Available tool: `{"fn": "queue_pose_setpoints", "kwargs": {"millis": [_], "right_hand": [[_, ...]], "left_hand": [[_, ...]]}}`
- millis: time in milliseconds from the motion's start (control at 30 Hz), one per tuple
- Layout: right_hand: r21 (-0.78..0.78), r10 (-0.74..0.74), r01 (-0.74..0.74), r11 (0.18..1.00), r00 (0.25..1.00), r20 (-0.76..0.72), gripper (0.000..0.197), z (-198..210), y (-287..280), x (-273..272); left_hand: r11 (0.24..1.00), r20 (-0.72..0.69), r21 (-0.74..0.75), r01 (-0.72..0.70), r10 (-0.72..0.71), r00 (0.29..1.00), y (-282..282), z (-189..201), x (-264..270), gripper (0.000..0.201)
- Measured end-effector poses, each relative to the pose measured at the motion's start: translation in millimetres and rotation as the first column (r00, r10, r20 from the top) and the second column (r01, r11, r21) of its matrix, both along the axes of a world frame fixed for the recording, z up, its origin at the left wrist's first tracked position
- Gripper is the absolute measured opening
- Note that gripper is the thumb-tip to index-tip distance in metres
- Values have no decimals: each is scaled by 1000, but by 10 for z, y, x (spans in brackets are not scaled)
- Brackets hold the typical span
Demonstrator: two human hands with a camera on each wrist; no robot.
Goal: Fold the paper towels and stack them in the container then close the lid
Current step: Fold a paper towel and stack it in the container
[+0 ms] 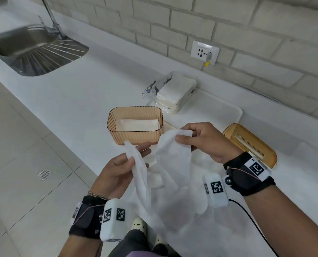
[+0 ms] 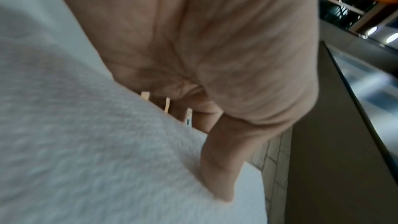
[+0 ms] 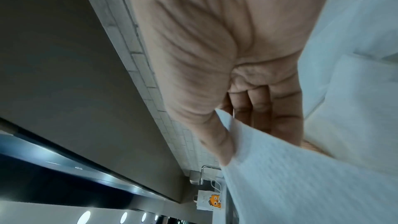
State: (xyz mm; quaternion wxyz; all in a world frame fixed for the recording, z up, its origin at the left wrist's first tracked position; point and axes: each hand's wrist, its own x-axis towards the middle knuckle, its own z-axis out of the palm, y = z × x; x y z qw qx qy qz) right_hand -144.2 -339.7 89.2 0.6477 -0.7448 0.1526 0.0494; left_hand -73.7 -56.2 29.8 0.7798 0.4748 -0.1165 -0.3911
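Now both hands, left hand (image 1: 117, 171) and right hand (image 1: 200, 140), pinch the limp white paper towel (image 1: 165, 182) just beside the ribbed amber plastic container (image 1: 135, 125); bring corners together evenly before creasing.

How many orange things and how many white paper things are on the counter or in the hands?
Orange things: 2, the container and the lid.
White paper things: 3, the paper towel held in both hands, the folded towel in the container, the pack of towels.
Total: 5.

no legible text, wrist markers only
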Motion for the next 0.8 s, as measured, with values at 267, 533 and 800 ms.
{"fn": "queue_pose_setpoints", "kwargs": {"millis": [267, 533, 800], "right_hand": [[38, -93, 88, 995, 982, 164, 14, 162, 248, -54], [-61, 8, 5, 998, 975, 220, 21, 131, 348, -65], [-9, -81, 86, 996, 968, 237, 16, -7, 321, -65]], "left_hand": [[999, -151, 24, -49, 52, 987, -422, 175, -210, 41], [986, -148, 22, -166, 167, 975, -444, 315, -195, 36], [964, -188, 32, -264, 265, 946, -507, 291, -213, 34]]}}
